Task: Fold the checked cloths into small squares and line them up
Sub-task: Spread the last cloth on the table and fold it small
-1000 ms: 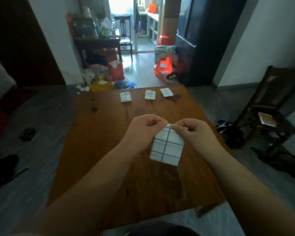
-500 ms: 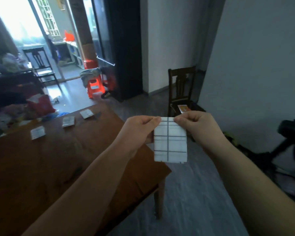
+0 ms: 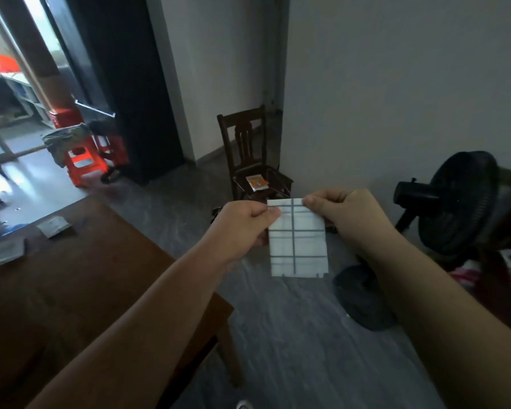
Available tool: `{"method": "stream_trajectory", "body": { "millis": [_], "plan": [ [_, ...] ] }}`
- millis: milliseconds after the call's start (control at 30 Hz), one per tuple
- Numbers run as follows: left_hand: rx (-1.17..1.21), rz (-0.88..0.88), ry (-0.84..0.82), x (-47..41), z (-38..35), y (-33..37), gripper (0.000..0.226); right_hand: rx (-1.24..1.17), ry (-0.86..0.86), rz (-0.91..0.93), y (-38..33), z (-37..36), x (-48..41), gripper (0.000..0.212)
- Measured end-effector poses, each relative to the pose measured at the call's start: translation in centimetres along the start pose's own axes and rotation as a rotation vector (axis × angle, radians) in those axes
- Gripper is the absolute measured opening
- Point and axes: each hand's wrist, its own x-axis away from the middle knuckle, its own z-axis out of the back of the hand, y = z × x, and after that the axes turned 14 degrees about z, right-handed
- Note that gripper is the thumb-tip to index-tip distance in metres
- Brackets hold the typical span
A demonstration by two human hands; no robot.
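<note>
A white checked cloth (image 3: 298,242) with grey-blue lines hangs in the air, folded into a narrow rectangle. My left hand (image 3: 242,222) pinches its top left corner and my right hand (image 3: 348,212) pinches its top right corner. The cloth hangs over the floor, to the right of the wooden table (image 3: 80,290). Two folded cloth squares lie on the table's far left part, one (image 3: 55,226) near the far edge and one (image 3: 8,251) further left.
A dark wooden chair (image 3: 250,160) stands by the wall ahead, with a small orange packet (image 3: 256,182) on its seat. A black floor fan (image 3: 455,202) stands at the right. Red plastic stools (image 3: 84,160) stand at the left near a dark doorway.
My view has swung to the right, away from the table. Both hands keep hold of the cloth's top corners, which now hangs off the table's right side over the floor.
</note>
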Motion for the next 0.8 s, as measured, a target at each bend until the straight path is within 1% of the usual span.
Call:
{"method": "stream_trajectory", "body": {
  "millis": [100,133,233,333,433,600,700,800],
  "plan": [
    [0.041,-0.019,0.011,-2.9,-0.5,0.1,0.021,0.015,0.036,0.0,1.2,-0.1,-2.2,0.012],
    [0.076,-0.02,-0.012,-3.9,-0.5,0.2,0.021,0.012,0.046,-0.007,1.7,-0.1,-3.2,0.013],
    [0.158,-0.001,-0.148,-7.0,0.2,0.7,0.024,-0.023,0.073,-0.036,2.6,-0.5,-6.9,0.015],
    [0.196,0.004,-0.183,-11.1,1.9,0.7,0.024,-0.005,0.053,-0.027,3.6,-1.4,-11.6,0.019],
    [0.249,0.019,-0.158,-15.4,4.0,1.5,0.022,-0.005,0.033,-0.048,4.4,-2.8,-16.4,0.018],
    [0.342,0.057,-0.057,-21.7,7.2,2.9,0.021,-0.223,0.042,-0.146,6.6,-5.6,-22.4,0.019],
    [0.339,0.091,-0.001,-24.9,8.9,2.7,0.018,-0.209,-0.027,-0.19,8.2,-7.6,-24.9,0.022],
    [0.354,0.119,0.039,-28.0,10.2,2.2,0.018,-0.178,-0.065,-0.186,9.7,-9.2,-28.0,0.009]
  ]
}}
